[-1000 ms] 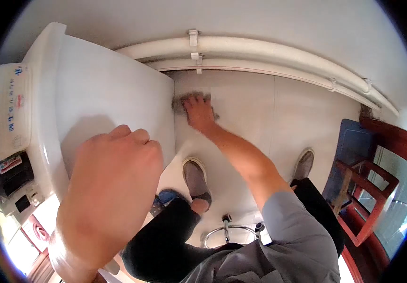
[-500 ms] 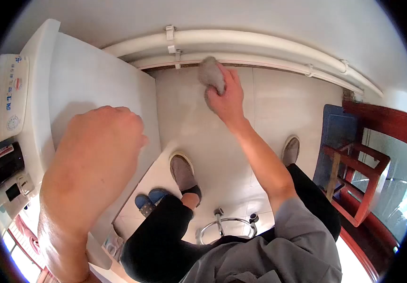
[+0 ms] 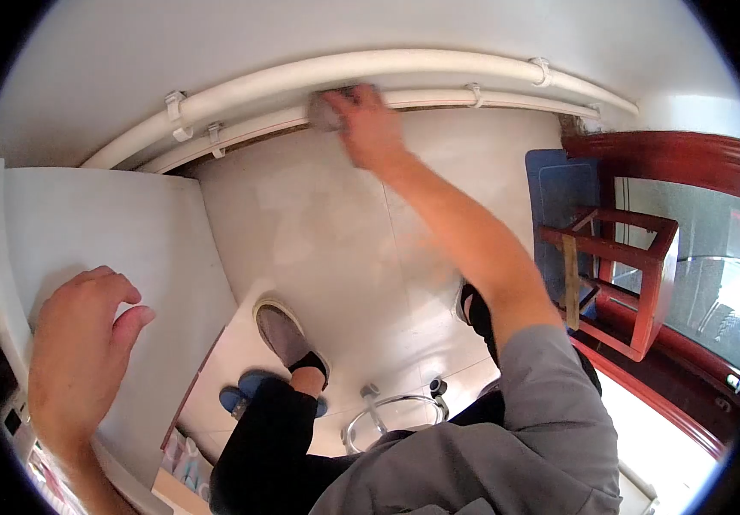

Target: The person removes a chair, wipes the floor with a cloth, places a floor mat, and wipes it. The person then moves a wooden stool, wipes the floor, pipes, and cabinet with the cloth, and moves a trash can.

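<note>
A bunched grey cloth (image 3: 325,113), smeared by motion, is under the fingers of my right hand (image 3: 373,129). That hand reaches to the lower of two white pipes (image 3: 439,98) along the foot of the wall; whether the cloth touches the pipe I cannot tell. Pale floor tiles (image 3: 318,206) lie just below it. Over the side of the white cabinet (image 3: 112,223), my left hand (image 3: 91,335) hovers with loosely bent fingers and the thumb apart, holding nothing.
Blue slippers (image 3: 250,390) lie beside my grey shoe (image 3: 282,333), and a chrome wheeled base (image 3: 391,421) is beneath me. To the right, a red wooden frame (image 3: 645,300) stands near a blue board (image 3: 546,193) and dark glass.
The view has swung right. My right hand has moved the cloth from the tiles up to the lower pipe. My left hand has dropped lower, its thumb now apart from the fingers.
</note>
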`<action>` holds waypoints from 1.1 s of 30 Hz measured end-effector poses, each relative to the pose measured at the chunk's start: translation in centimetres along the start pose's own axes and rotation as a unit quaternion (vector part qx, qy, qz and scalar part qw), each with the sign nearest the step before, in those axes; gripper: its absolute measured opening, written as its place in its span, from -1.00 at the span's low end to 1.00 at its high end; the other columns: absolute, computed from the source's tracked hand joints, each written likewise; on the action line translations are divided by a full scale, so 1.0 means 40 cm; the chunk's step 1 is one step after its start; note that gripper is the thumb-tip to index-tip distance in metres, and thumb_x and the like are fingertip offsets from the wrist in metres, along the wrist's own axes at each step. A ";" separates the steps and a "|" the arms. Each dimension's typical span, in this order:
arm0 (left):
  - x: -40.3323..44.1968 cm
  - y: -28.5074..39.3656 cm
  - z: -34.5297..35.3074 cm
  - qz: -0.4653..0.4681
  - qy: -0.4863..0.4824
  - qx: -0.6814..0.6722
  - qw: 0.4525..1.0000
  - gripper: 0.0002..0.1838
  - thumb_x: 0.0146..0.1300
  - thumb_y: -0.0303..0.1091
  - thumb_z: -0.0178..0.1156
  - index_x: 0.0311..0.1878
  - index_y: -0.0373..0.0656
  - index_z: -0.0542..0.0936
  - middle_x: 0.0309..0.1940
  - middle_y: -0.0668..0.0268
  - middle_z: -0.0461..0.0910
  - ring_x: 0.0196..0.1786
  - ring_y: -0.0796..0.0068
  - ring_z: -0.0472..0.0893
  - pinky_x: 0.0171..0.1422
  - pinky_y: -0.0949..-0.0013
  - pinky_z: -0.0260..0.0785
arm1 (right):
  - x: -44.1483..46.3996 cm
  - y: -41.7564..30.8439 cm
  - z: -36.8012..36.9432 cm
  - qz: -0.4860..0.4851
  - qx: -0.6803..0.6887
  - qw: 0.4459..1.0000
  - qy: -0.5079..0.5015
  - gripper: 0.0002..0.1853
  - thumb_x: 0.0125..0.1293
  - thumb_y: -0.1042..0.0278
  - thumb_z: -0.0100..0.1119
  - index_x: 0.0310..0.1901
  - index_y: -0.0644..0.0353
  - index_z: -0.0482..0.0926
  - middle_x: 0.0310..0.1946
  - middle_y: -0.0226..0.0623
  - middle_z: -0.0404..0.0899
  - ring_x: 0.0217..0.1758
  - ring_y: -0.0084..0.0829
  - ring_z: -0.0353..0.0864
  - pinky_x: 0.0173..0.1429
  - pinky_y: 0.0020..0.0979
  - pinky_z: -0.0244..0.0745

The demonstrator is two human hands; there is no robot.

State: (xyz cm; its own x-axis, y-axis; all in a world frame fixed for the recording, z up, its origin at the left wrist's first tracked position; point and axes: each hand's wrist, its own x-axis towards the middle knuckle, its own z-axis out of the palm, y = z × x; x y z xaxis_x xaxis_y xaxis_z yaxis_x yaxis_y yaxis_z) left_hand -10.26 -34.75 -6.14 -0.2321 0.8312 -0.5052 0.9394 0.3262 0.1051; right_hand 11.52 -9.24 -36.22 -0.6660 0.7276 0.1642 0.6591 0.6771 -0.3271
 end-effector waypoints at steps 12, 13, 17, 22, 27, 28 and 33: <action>0.012 -0.021 -0.019 0.043 0.023 0.003 0.999 -0.83 0.20 -0.34 0.30 -0.30 -0.27 0.67 -0.30 0.07 0.64 -0.14 -0.03 0.60 0.01 0.05 0.43 | -0.156 0.350 -0.135 0.224 -0.005 0.962 0.155 -0.37 0.00 0.50 0.35 0.22 0.08 0.57 0.05 -0.08 0.50 0.08 0.01 0.55 0.18 -0.13 0.53; 0.013 -0.016 -0.024 0.029 0.006 0.000 1.000 -0.80 0.21 -0.31 0.30 -0.33 -0.28 0.67 -0.32 0.04 0.64 -0.14 -0.05 0.60 -0.01 0.03 0.44 | -0.163 0.347 -0.140 0.270 0.025 0.948 0.166 -0.41 -0.02 0.49 0.35 0.16 0.16 0.59 0.04 -0.08 0.51 0.06 0.01 0.55 0.19 -0.13 0.51; 0.022 -0.023 -0.025 0.037 -0.019 -0.002 0.999 -0.72 0.22 -0.23 0.30 -0.41 -0.30 0.69 -0.37 -0.03 0.66 -0.18 -0.11 0.63 -0.04 -0.01 0.46 | -0.171 0.327 -0.237 0.170 0.114 0.913 0.352 -0.49 -0.03 0.52 0.32 0.08 0.27 0.60 0.10 -0.05 0.51 0.15 -0.01 0.52 0.31 -0.18 0.42; 0.024 -0.016 -0.029 0.020 -0.027 0.022 0.999 -0.70 0.23 -0.21 0.31 -0.43 -0.31 0.69 -0.38 -0.08 0.66 -0.22 -0.14 0.65 -0.06 -0.03 0.48 | -0.076 0.296 -0.383 0.109 0.034 0.923 0.368 -0.47 -0.02 0.56 0.29 0.10 0.27 0.58 0.17 -0.04 0.51 0.28 -0.04 0.48 0.38 -0.19 0.38; 0.018 -0.008 -0.023 0.033 -0.021 0.010 0.999 -0.66 0.25 -0.16 0.32 -0.41 -0.31 0.70 -0.39 -0.09 0.66 -0.22 -0.15 0.65 -0.05 -0.03 0.50 | 0.008 0.055 -0.276 0.070 0.019 0.951 0.302 -0.43 -0.01 0.56 0.29 0.16 0.22 0.55 0.26 -0.07 0.48 0.35 -0.02 0.44 0.41 -0.14 0.38; 0.019 -0.005 -0.024 0.025 -0.029 0.003 0.999 -0.65 0.26 -0.15 0.32 -0.41 -0.30 0.70 -0.38 -0.09 0.66 -0.23 -0.15 0.66 -0.04 -0.03 0.50 | 0.022 -0.002 -0.258 0.075 0.022 0.950 0.302 -0.40 -0.01 0.55 0.30 0.18 0.21 0.54 0.26 -0.08 0.48 0.35 -0.01 0.44 0.40 -0.13 0.39; 0.015 0.017 -0.040 0.047 -0.020 0.010 0.999 -0.64 0.28 -0.14 0.32 -0.41 -0.30 0.70 -0.37 -0.07 0.67 -0.22 -0.13 0.66 -0.03 -0.03 0.50 | 0.040 -0.233 -0.197 0.024 0.050 0.968 0.243 -0.32 -0.08 0.54 0.35 0.22 0.19 0.51 0.26 -0.09 0.49 0.33 -0.03 0.46 0.35 -0.10 0.47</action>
State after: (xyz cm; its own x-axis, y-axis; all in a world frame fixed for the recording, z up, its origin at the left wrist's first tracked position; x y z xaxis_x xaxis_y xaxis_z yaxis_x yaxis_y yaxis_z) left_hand -10.16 -33.32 -4.99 -0.1335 0.8386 -0.5281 0.9616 0.2386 0.1357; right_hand 7.06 -13.51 -25.57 -0.3761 0.7406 0.5568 0.6326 0.6443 -0.4297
